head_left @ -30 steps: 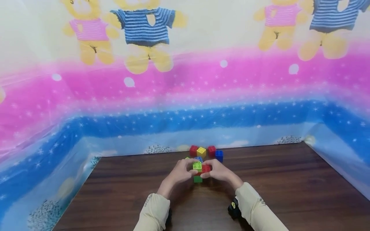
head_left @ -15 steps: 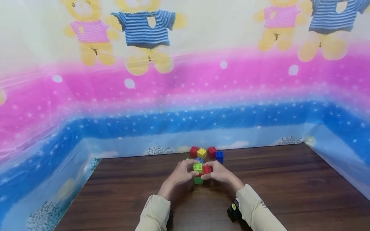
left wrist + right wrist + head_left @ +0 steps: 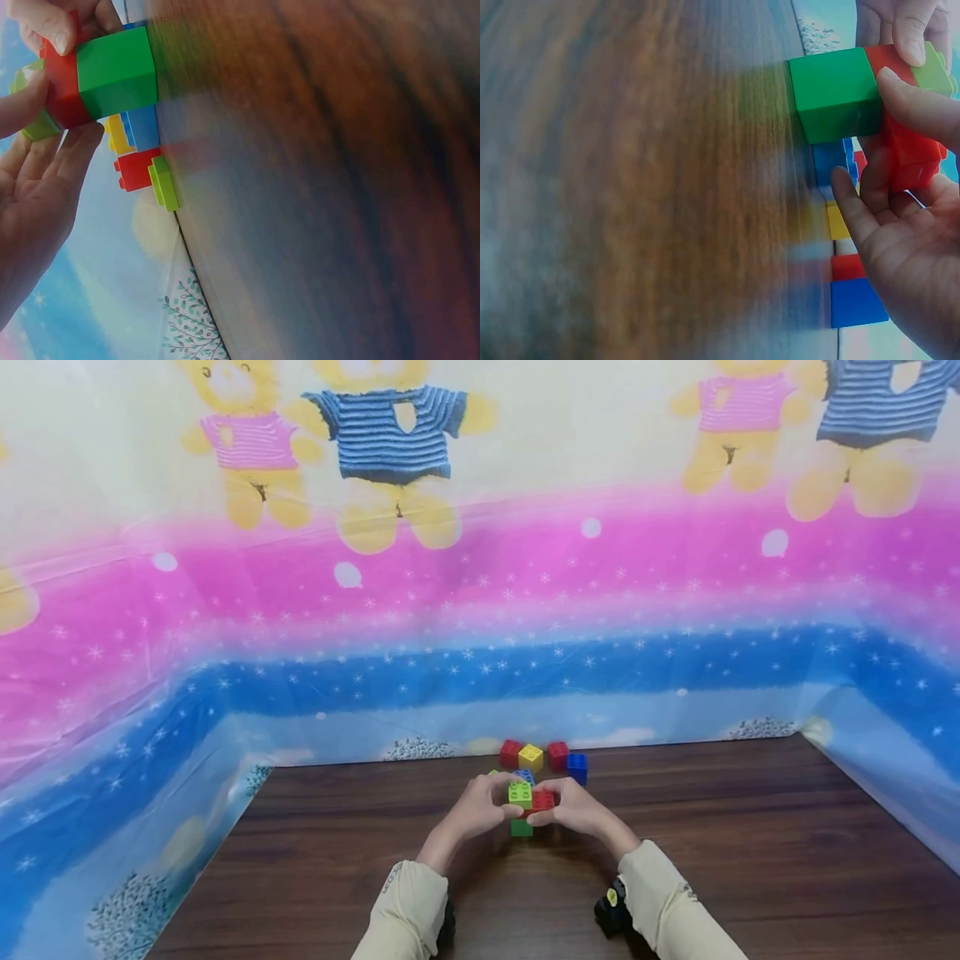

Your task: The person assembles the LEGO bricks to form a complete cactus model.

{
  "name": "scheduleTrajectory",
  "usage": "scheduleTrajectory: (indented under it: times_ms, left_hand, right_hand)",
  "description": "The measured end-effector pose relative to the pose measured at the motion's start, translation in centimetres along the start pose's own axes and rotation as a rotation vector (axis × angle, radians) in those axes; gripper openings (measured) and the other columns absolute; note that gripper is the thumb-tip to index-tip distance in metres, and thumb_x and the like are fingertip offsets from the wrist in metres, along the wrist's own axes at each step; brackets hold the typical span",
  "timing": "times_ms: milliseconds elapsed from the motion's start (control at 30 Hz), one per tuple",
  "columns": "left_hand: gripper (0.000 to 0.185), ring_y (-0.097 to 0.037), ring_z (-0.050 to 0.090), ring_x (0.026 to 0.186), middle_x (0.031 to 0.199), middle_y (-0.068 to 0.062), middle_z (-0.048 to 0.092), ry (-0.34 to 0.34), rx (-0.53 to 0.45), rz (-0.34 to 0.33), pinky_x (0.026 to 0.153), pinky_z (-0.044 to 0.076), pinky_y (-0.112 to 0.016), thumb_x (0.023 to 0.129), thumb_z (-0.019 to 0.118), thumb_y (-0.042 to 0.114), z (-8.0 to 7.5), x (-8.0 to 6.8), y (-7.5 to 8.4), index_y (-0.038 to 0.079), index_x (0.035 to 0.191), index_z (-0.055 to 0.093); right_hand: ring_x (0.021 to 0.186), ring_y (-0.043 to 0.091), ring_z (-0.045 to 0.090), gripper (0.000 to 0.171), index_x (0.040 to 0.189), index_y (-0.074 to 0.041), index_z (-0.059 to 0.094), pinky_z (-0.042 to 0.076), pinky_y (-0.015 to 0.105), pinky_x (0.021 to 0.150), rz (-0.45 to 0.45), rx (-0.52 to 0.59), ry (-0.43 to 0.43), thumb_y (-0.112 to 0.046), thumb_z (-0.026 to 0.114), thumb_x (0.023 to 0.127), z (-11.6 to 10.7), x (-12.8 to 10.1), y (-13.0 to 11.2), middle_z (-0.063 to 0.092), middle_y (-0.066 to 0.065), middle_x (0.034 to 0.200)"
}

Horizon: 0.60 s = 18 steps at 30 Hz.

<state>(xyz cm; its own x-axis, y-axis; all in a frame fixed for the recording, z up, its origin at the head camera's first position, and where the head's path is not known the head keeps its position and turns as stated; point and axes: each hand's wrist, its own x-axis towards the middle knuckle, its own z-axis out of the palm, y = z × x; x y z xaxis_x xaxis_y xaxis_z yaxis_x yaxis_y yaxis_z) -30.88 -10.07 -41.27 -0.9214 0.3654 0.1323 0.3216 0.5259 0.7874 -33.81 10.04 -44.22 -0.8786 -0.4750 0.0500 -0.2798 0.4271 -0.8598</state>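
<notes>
- Left hand (image 3: 480,808) & right hand (image 3: 572,808) meet at mid table (image 3: 750,860), both on a small stack of bricks standing on the wood.
- Stack: dark green brick (image 3: 521,827) at bottom, touching table; red brick (image 3: 543,799) above it, lime brick (image 3: 519,792) on top, left side.
- L hand: fingers curled round the stack's left side, thumb on the near face; pinches lime/red level.
- R hand: fingers curled round the right side, thumb tip on the red brick (image 3: 907,142); grip closed on it.
- Wrist views: dark green brick (image 3: 118,71) sticks out free of both hands' fingers.
- Just beyond the hands, loose bricks near the far edge: red, yellow brick (image 3: 530,757), red, blue brick (image 3: 577,767).
- Teddy-bear print sheet (image 3: 480,568) walls the table's far & side edges.
</notes>
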Motion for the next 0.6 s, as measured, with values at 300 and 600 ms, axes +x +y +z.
scheduleTrajectory:
  times_ms: [300, 600]
  left_hand:
    - [0.034, -0.027, 0.058, 0.111, 0.119, -0.014, 0.066, -0.001, -0.022, 0.024, 0.097, 0.049, -0.049, 0.090, 0.068, 0.010, -0.04, 0.01, -0.28, 0.006, 0.123, 0.064]
    - [0.035, -0.027, 0.059, 0.110, 0.119, -0.015, 0.066, 0.006, -0.060, 0.008, 0.094, 0.052, -0.047, 0.089, 0.070, 0.011, 0.10, -0.11, -0.65, 0.006, 0.123, 0.064]
  right_hand:
    - [0.083, 0.015, 0.060, 0.043, 0.116, -0.001, 0.064, 0.053, 0.028, 0.078, 0.010, 0.026, 0.013, -0.025, 0.077, 0.082, 0.16, -0.02, 0.18, 0.069, 0.008, 0.099]
    - [0.087, 0.015, 0.060, 0.044, 0.117, -0.004, 0.064, 0.050, 0.030, 0.083, 0.034, 0.054, 0.044, -0.026, 0.077, 0.082, 0.41, -0.09, 0.46, 0.070, 0.007, 0.102]
